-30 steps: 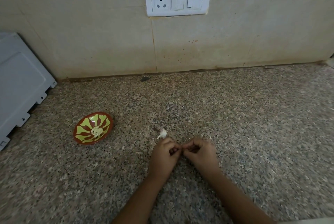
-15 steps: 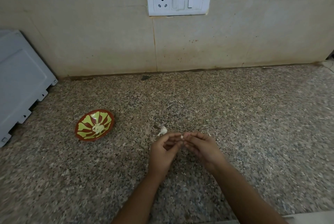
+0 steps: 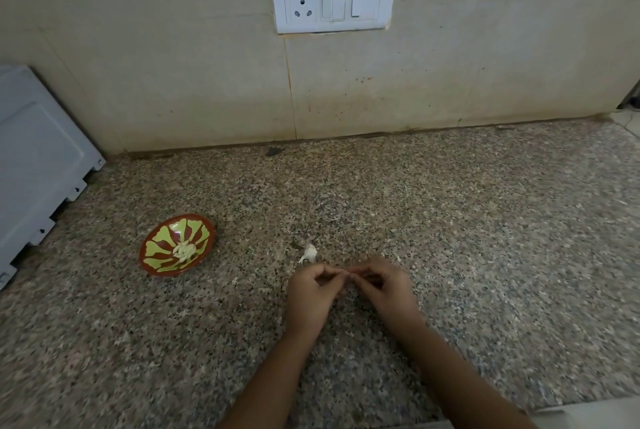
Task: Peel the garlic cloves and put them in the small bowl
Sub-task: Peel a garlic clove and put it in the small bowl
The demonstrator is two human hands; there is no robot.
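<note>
My left hand and my right hand meet fingertip to fingertip low over the speckled counter, pinching a small garlic clove between them; the clove is almost wholly hidden by the fingers. A white scrap of garlic or skin lies on the counter just beyond my left hand. Further left stands the small bowl, red with green petals, holding a few pale peeled cloves at its centre.
A grey-white appliance panel leans at the far left. The tiled wall behind carries a white socket and switch plate. The counter's front edge shows at the bottom right.
My hands have stayed together at the same spot, working the clove between the fingertips; the white of the clove seen half a second ago is now covered.
</note>
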